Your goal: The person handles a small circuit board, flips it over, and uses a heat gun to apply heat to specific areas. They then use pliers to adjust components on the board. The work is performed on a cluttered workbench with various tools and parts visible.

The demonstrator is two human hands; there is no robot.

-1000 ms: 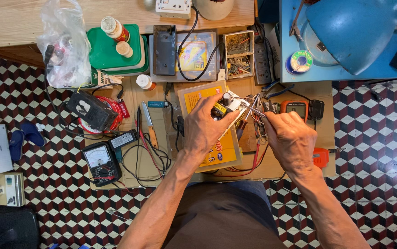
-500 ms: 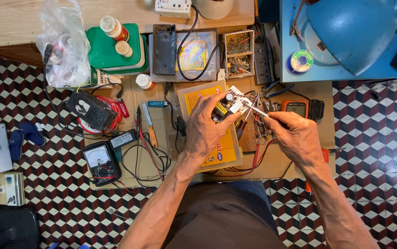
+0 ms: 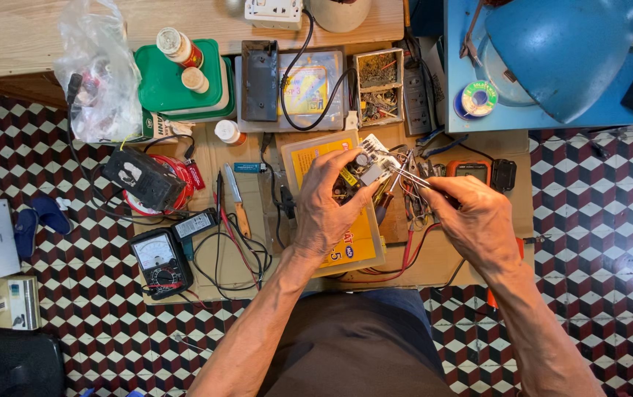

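Circuit board (image 3: 364,167) between hands (held).

Yellow case (image 3: 351,242), blue lamp (image 3: 566,51), green lids (image 3: 158,84)

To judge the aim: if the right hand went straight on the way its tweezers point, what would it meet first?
Probably the circuit board in the left hand; the right hand aims its tweezers at the board's edge, though depth is unclear.

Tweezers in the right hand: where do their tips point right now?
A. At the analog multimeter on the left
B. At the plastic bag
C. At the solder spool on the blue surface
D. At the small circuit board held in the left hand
D: the right hand holds the tweezers with tips at the circuit board gripped by the left hand.
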